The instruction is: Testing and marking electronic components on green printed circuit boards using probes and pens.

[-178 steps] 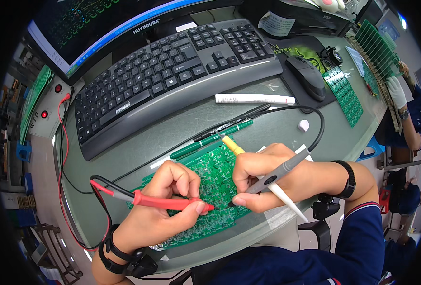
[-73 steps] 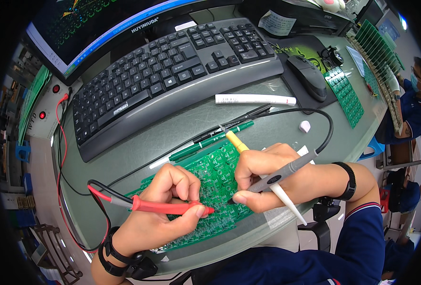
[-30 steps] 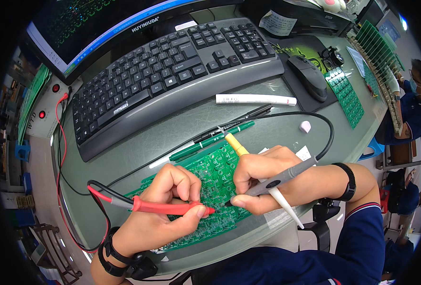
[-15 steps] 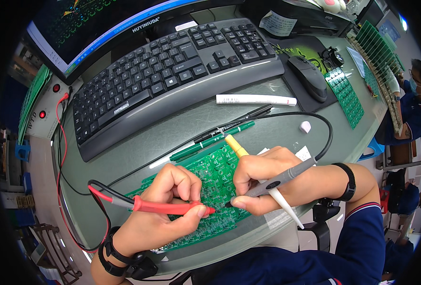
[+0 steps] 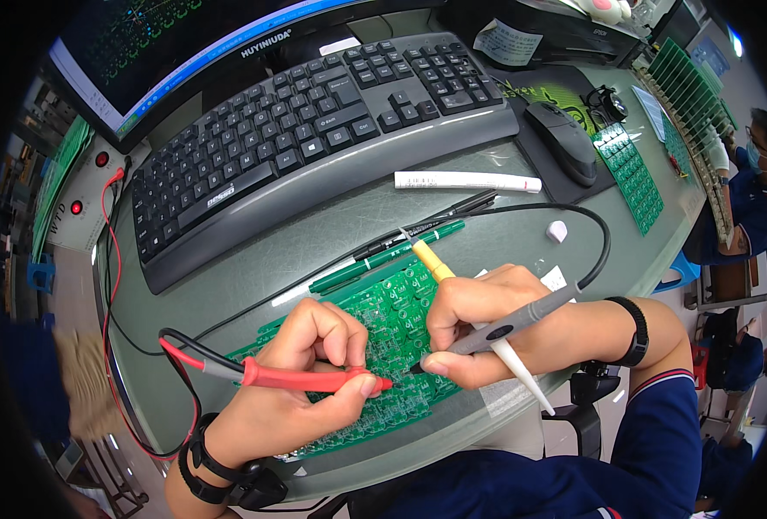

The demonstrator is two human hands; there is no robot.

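Observation:
My left hand (image 5: 301, 381) grips a red test probe (image 5: 292, 375), its tip touching or very near the green circuit board panel (image 5: 392, 303). In my right hand (image 5: 487, 324), a grey test probe (image 5: 513, 323) with a black tip is pinched between thumb and fingers, pointing at the same part of the panel. The right hand also keeps hold of a slim tool with a yellow section (image 5: 433, 259), a thin tip and a white tapered end (image 5: 523, 376). The exact contact points of both probes are too small to make out. My hands partly cover the panel.
Beyond the panel lie a green pen (image 5: 340, 275) and a black keyboard (image 5: 279, 143). A mouse (image 5: 561, 143), a monitor (image 5: 141, 69) and another green board (image 5: 630, 177) surround the work area. The probes' cables loop over the table. A co-worker (image 5: 751, 190) sits at right.
The right hand's probe tip and yellow-white tool have shifted very slightly. Coloured lines on the screen are gone and its picture differs. A blurred tan shape has appeared at the lower left.

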